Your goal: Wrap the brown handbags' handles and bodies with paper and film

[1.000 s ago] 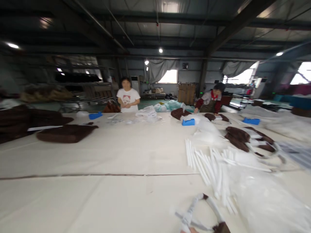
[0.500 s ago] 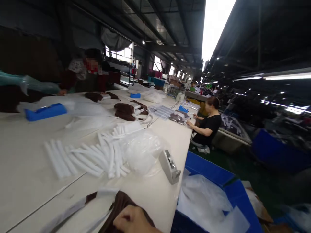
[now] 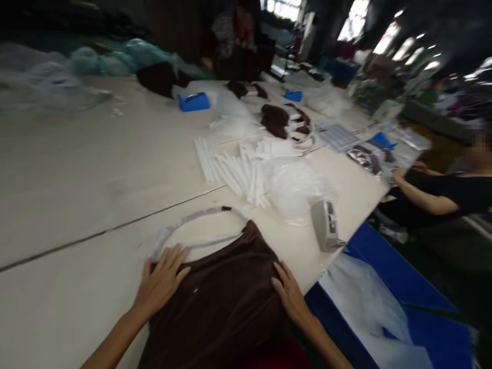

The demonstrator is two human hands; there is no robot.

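A dark brown handbag lies flat on the pale table in front of me. Its strap, wrapped in white, loops out over the tabletop beyond the bag's upper edge. My left hand rests on the bag's upper left corner, fingers spread, next to one end of the strap. On the bag's right edge lies my right hand, its fingers stretched out against the brown material. A small pale speck shows on the bag near its top. The bag's lower part runs out of the picture.
White foam rolls and a clear plastic bag lie ahead, beside a grey tape dispenser. More brown bags sit farther back. At right, a blue bin holds plastic film. A co-worker sits at the table's right side.
The view has swung left and down. My left hand has come into view on the bag. My right hand, curled before, now lies with fingers extended on the bag's right edge.
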